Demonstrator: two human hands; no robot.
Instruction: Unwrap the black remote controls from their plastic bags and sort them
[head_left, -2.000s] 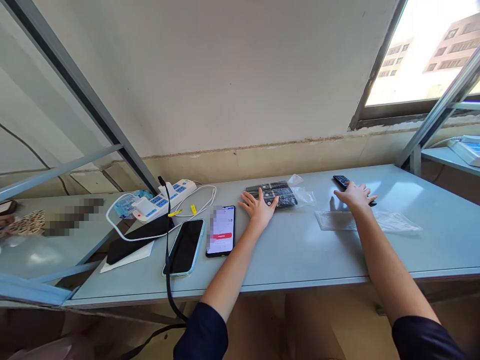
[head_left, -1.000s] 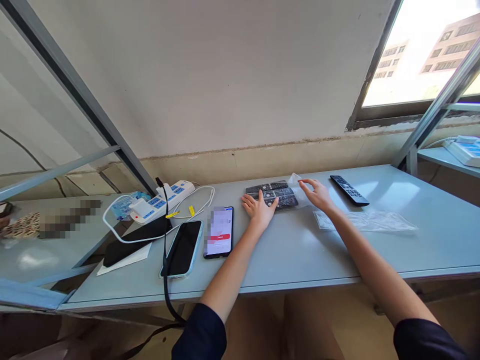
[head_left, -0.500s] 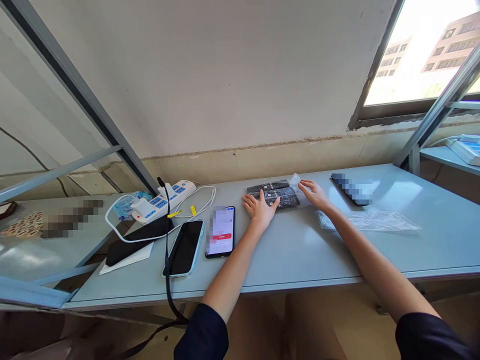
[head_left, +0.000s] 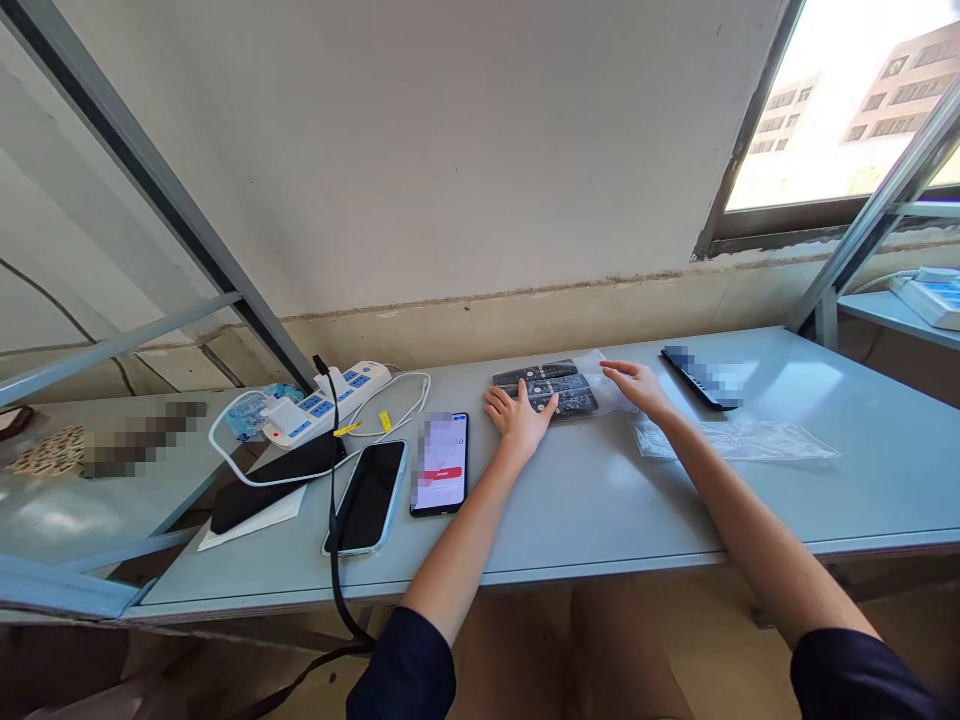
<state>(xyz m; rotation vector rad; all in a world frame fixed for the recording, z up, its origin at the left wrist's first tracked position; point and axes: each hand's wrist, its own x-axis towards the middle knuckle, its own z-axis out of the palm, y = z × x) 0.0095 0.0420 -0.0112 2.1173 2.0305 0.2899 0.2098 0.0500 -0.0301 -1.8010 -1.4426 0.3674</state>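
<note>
My right hand [head_left: 637, 386] has left the loose remote [head_left: 697, 381] for the clear film [head_left: 613, 396], now flatter (pinching or not, I can't tell), joining my spread left hand [head_left: 522, 424] at the bagged remotes [head_left: 573, 391] on the bench [head_left: 592, 510].

The left sleeve [head_left: 409, 660] and right sleeve [head_left: 851, 675] are dark navy, almost black in the shade; both are short, ending near the elbow in a plain edge; the forearms [head_left: 469, 550], left hand [head_left: 523, 422] and right hand [head_left: 637, 387] are bare.
</note>
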